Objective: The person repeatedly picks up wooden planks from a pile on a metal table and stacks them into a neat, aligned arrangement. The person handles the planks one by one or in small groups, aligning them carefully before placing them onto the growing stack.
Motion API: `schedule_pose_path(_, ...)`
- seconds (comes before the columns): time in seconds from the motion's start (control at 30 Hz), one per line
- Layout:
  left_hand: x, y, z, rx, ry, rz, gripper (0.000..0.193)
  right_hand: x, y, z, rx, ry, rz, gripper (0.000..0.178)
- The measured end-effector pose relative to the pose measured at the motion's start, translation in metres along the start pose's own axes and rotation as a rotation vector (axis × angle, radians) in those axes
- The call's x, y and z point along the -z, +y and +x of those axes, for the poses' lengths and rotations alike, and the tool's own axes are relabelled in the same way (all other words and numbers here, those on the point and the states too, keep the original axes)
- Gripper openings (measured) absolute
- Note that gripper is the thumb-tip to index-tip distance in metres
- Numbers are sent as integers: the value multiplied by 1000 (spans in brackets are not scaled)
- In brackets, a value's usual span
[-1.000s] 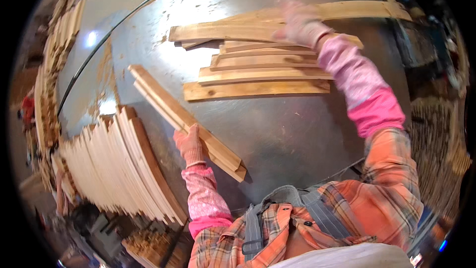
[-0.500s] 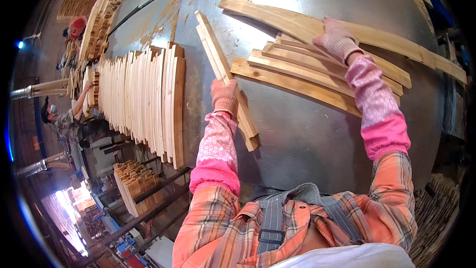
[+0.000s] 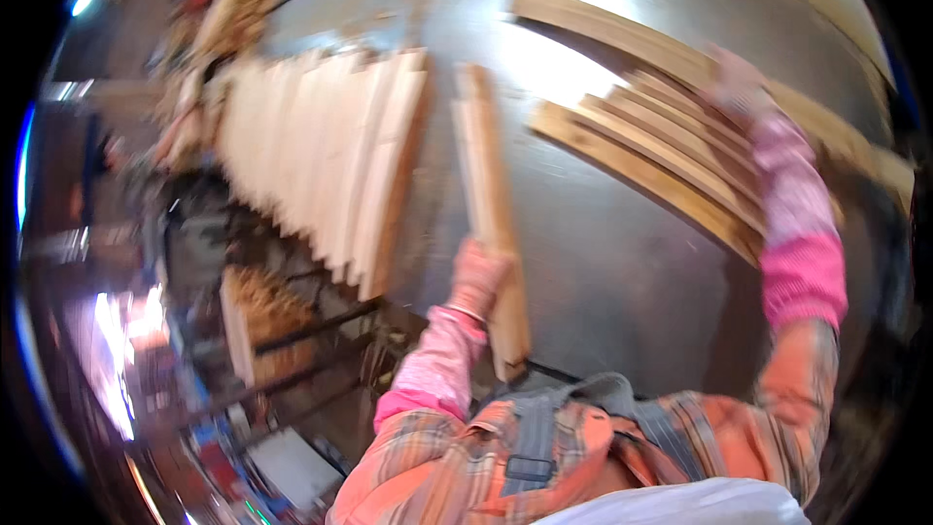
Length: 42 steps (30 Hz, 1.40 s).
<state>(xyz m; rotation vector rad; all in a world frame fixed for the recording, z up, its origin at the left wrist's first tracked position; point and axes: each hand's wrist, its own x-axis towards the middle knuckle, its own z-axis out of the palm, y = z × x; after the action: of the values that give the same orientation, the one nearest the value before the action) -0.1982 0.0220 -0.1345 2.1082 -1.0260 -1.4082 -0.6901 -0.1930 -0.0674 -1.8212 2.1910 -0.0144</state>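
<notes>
A pale pair of wooden strips (image 3: 498, 199), side by side, lies along the metal table (image 3: 603, 292) with its lower end near my body. My left hand (image 3: 478, 274), in a pinkish knit glove, is closed around the pair toward that end. At the right, my gloved right hand (image 3: 737, 86) grips a long wooden board (image 3: 612, 27); motion blur softens its fingers. Beneath and nearer than this board, several wooden strips (image 3: 671, 160) lie slantwise in a staggered group. My right forearm hides part of their right ends.
A wide row of upright-looking pale strips (image 3: 321, 151) stands packed at the table's left side. Beyond it a blurred co-worker (image 3: 121, 151) is at the far left. A stack of short wood pieces (image 3: 267, 321) sits lower left, beside dark rails (image 3: 321, 350).
My left hand has drawn the pair of strips toward my body, and the pair has turned more upright in view. My right hand stays on the long board. The whole view has shifted and blurred.
</notes>
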Motion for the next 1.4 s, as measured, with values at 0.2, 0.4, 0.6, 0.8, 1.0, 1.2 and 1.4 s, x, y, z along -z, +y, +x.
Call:
schedule_pose_path(0.2, 44, 17, -25, -54, 6, -38, 52, 8, -80, 10, -17, -14, -145, 102)
schedule_pose_path(0.4, 120, 29, 51, -285, 253, 540, 53, 3, -130, -31, 119, -141, -112, 92)
schedule_pose_path(0.6, 183, 14, 109, -849, 400, 856, 69, -50, -248, -189, -74, -643, 1308, 64)
schedule_pose_path(0.8, 204, 32, 77, -839, 318, 655, 69, -164, -441, -292, -142, -596, 1150, 105)
schedule_pose_path(1.0, 180, 47, 58, -784, 214, 1069, 75, -123, -398, -213, 503, -489, 580, 59)
schedule_pose_path(1.2, 174, 41, 73, -736, 287, 1035, 76, 23, -158, -72, -41, 131, 206, 80)
schedule_pose_path(1.4, 137, 52, 66, -605, 361, 1057, 73, 0, -12, 26, -116, -86, -109, 83)
